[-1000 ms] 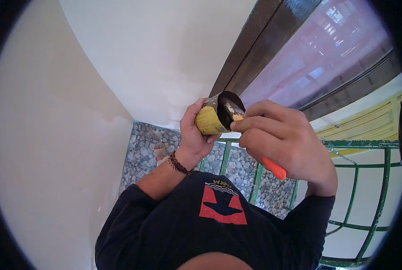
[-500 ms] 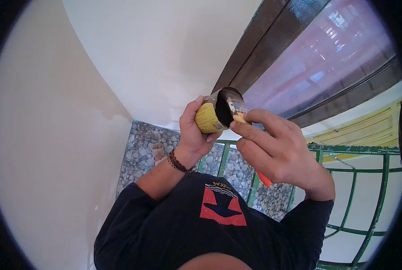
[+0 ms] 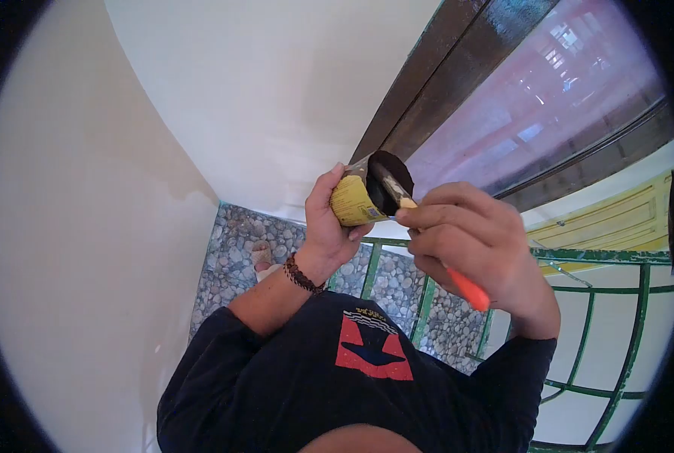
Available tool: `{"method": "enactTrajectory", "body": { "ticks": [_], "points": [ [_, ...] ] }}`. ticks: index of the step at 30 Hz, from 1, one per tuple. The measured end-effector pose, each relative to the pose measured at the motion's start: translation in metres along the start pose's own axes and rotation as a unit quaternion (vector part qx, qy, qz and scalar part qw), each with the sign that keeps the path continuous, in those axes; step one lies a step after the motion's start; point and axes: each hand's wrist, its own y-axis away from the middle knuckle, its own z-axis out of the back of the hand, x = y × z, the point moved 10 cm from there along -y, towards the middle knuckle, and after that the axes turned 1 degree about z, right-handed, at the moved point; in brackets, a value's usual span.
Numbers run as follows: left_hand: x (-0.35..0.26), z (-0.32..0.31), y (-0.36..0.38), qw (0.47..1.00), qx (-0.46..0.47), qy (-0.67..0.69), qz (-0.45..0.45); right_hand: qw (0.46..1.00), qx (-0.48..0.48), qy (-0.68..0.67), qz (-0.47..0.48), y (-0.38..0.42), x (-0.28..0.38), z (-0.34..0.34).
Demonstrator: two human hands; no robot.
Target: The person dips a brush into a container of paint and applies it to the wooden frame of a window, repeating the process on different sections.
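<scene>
My left hand (image 3: 329, 223) is wrapped round a yellow paint can (image 3: 352, 199), which is tilted so its dark mouth faces right. Dark brown paint coats the inside, and a lid or flap stands dark at the far rim. In my right hand (image 3: 477, 241) is a paintbrush (image 3: 394, 186) with a pale metal band and an orange handle end. Its bristle end reaches into the mouth of the can, where the tip is hard to make out against the dark paint. The fingers of my right hand are closed round the handle.
A dark brown window frame (image 3: 427, 98) with a reflective pane (image 3: 548, 98) runs up to the right of the can. Green metal railing (image 3: 601, 257) crosses below on the right. Pale walls (image 3: 261, 90) stand ahead and left, above a pebble-patterned floor (image 3: 231, 249).
The paintbrush has turned and its bristle end now sits further inside the can. My right hand has shifted slightly right, showing more of the orange handle. The can has hardly moved.
</scene>
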Motion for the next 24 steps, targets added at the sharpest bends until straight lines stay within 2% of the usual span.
{"method": "enactTrajectory", "body": {
  "ticks": [2,8,9,11,14,20,24],
  "points": [
    [0.002,0.004,0.001,1.000,-0.028,0.009,-0.003,0.994,-0.044,-0.076,-0.062,-0.002,-0.010,0.015],
    [-0.004,0.004,0.001,0.998,-0.042,0.016,-0.035,0.977,-0.146,-0.079,-0.132,0.013,-0.022,0.026],
    [-0.004,0.002,0.001,0.998,-0.041,0.016,-0.034,0.977,-0.147,-0.078,-0.133,0.016,-0.024,0.019],
    [-0.004,0.002,0.003,0.998,-0.055,0.012,-0.037,0.969,-0.222,-0.044,-0.097,0.023,-0.022,0.019],
    [-0.002,-0.002,0.003,0.999,-0.037,-0.004,-0.031,0.956,-0.275,-0.004,-0.100,0.027,-0.022,0.016],
    [-0.003,0.001,-0.001,0.999,-0.005,-0.019,-0.029,0.946,-0.310,0.038,-0.088,0.032,-0.021,0.009],
    [-0.001,0.000,-0.002,0.999,-0.016,-0.022,-0.025,0.941,-0.324,0.038,-0.090,0.034,-0.023,0.009]
  ]
}}
